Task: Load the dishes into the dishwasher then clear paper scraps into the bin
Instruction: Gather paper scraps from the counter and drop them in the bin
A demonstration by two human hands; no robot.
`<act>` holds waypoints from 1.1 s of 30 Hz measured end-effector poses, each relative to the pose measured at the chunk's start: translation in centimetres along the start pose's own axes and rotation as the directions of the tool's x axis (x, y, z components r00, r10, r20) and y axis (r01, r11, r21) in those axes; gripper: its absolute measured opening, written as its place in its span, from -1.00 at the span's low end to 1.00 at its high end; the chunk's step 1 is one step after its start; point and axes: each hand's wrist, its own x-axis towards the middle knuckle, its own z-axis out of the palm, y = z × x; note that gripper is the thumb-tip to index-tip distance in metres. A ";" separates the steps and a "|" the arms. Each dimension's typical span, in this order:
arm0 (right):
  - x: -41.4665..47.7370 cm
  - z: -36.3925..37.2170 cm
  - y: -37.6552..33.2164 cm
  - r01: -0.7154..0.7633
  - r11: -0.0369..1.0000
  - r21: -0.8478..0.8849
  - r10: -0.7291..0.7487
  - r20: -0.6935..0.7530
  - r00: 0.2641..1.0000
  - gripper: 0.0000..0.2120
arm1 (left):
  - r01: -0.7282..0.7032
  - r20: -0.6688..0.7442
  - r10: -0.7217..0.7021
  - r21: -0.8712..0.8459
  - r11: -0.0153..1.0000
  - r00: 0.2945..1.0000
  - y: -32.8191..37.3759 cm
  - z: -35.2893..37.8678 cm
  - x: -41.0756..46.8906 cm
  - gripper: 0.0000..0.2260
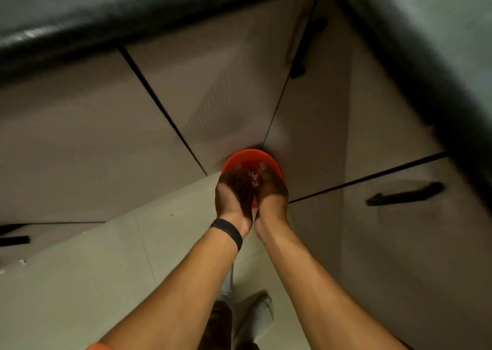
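An orange bin point(250, 158) stands on the floor in the corner where two runs of cabinets meet. Both my hands hang right over its mouth, side by side with palms turned inward. My left hand point(234, 192) wears a black wristband. My right hand point(271, 190) sits beside it, fingers cupped. Small pale paper scraps point(254, 176) show between the fingertips, blurred by motion. Whether the scraps are held or falling I cannot tell. The dishwasher and dishes are out of view.
Grey cabinet doors point(93, 136) with black handles point(404, 195) enclose the corner, under a dark countertop edge point(133, 17). Pale floor tiles point(80, 283) spread at lower left. My legs and feet point(255, 315) stand just behind the bin.
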 end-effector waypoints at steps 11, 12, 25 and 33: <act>-21.2 -1.5 -18.6 0.520 0.845 -0.124 -0.489 0.215 0.846 -0.85 | -0.175 0.325 0.124 0.133 0.976 0.938 9.2 10.1 -25.4 -0.64; -22.9 -2.4 -19.9 0.571 0.808 -0.146 -0.535 0.224 0.814 -0.85 | -0.188 0.358 0.124 0.150 0.971 0.925 9.5 10.9 -27.6 -0.63; -30.5 -15.0 -28.8 0.768 0.636 -0.082 -0.771 -0.011 0.637 -0.88 | -0.207 0.595 -0.041 0.341 0.917 0.802 2.6 19.9 -39.1 -0.60; -25.2 -20.3 -32.5 0.733 0.655 -0.182 -0.755 -0.181 0.630 -0.86 | -0.150 0.631 -0.254 0.513 0.845 0.733 -2.2 27.4 -35.2 -0.65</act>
